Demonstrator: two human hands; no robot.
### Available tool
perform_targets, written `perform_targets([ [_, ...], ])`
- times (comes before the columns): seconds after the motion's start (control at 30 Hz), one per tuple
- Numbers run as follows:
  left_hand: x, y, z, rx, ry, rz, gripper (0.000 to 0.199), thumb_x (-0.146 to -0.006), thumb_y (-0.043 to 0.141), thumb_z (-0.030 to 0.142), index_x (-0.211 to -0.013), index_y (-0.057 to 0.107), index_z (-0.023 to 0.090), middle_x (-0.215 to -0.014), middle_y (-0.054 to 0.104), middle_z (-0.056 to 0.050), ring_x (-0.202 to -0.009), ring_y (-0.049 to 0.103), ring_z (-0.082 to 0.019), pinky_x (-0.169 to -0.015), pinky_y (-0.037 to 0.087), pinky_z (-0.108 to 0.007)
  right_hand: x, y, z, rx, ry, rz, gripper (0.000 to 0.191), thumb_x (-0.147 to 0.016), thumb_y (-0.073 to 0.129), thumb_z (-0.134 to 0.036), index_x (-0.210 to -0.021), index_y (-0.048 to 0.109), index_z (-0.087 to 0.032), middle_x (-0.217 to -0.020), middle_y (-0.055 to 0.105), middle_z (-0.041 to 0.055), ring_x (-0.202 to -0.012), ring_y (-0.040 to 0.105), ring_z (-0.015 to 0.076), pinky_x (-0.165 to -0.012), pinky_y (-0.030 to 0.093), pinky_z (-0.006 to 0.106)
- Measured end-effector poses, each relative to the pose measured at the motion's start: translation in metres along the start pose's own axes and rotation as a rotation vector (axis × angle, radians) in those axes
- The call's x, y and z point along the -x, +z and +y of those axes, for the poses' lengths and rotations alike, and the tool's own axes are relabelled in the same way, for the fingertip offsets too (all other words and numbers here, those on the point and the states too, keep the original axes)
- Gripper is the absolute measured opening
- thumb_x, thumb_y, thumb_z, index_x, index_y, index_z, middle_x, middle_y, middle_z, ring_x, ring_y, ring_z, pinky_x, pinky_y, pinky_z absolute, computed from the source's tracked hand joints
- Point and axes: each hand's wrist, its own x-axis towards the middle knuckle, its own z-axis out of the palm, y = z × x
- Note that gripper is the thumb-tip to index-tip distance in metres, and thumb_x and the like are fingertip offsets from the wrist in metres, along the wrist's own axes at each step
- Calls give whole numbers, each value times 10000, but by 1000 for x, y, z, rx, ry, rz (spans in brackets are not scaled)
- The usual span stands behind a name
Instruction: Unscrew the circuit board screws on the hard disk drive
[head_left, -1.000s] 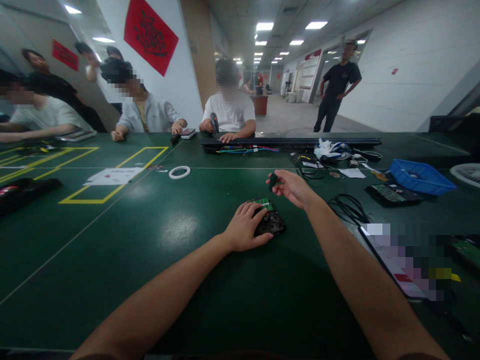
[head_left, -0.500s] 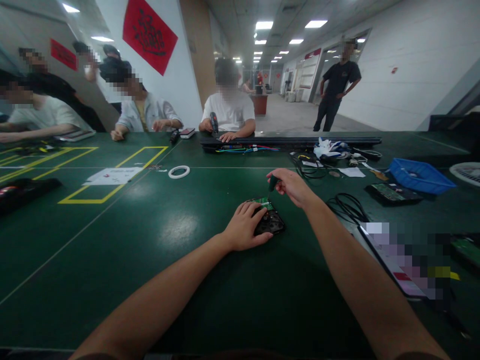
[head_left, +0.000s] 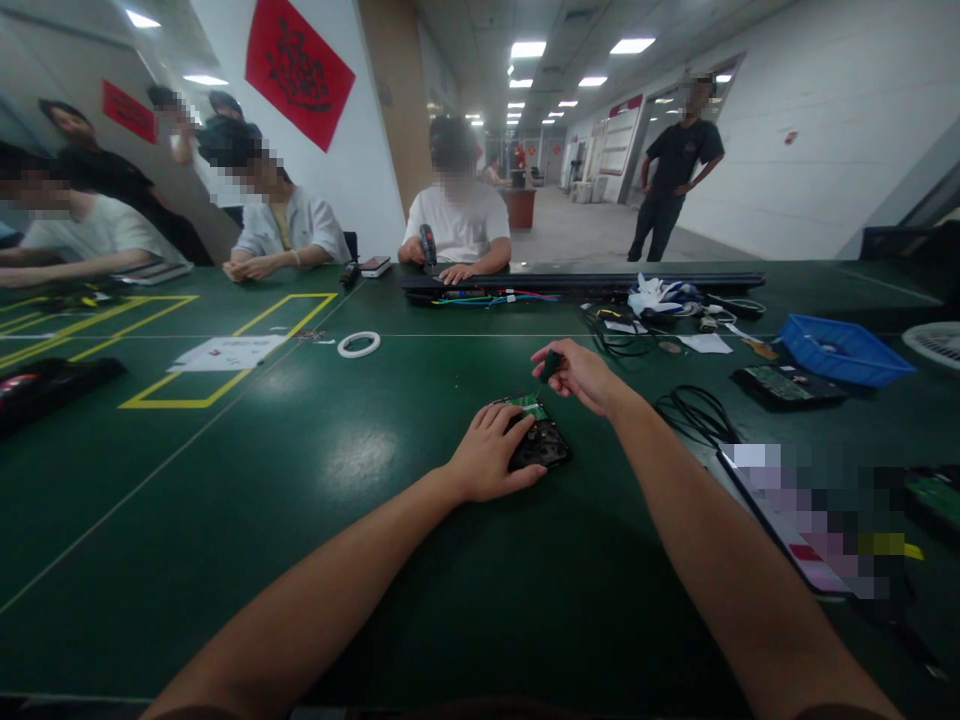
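Near the middle of the table lies a flat black device (head_left: 546, 446) with a green circuit board showing at its far end. My left hand (head_left: 491, 452) grips it against the tabletop, fingers bent over its left side and thumb along the near edge; they cover part of it. Above the far end of the device, my right hand (head_left: 581, 375) is closed around the dark green handle of a screwdriver (head_left: 551, 366). The screwdriver leans, its thin shaft pointing down to the board. Whether the tip sits in a screw is too small to tell.
A blue bin (head_left: 844, 352), a second board in a black case (head_left: 789, 385) and coiled black cable (head_left: 694, 412) lie to the right. A white ring (head_left: 358, 345) and paper sheets (head_left: 225, 352) lie left. Across the table, a person holds a power drill (head_left: 427, 245) by a long black bar (head_left: 585, 283).
The screwdriver handle has tilted a little to the right and my right-hand fingers have shifted on it. My left hand and the device stay put. A person at left has brought their hands together.
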Motion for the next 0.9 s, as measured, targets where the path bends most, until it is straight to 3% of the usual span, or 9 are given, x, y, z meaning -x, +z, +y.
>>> perform_targets([
  [0.43, 0, 1, -1, -15, 3, 4, 821, -893, 560, 721, -1545, 425, 240, -1494, 460, -146, -1403, 409, -387, -1220, 255, -603, -5, -1, 3, -108, 52, 49, 441, -1052, 341, -433, -852, 622, -159, -788, 699, 117, -512, 535, 136, -450, 394, 259],
  [0.57, 1, 1, -2, -26, 4, 0, 827, -896, 551, 723, -1545, 427, 225, -1494, 458, -151, -1407, 407, -382, -1230, 245, -591, -3, -2, 2, -118, 59, 30, 406, -1045, 360, -374, -861, 640, -146, -812, 705, 125, -551, 566, 144, -493, 437, 266],
  [0.9, 0, 1, -1, -25, 5, 4, 828, -895, 545, 734, -1547, 429, 236, -1496, 458, -146, -1405, 409, -384, -1223, 260, -597, -5, -4, 5, 25, -7, 65, 361, -1014, 471, -396, -859, 685, -150, -858, 752, 129, -530, 509, 125, -432, 349, 249],
])
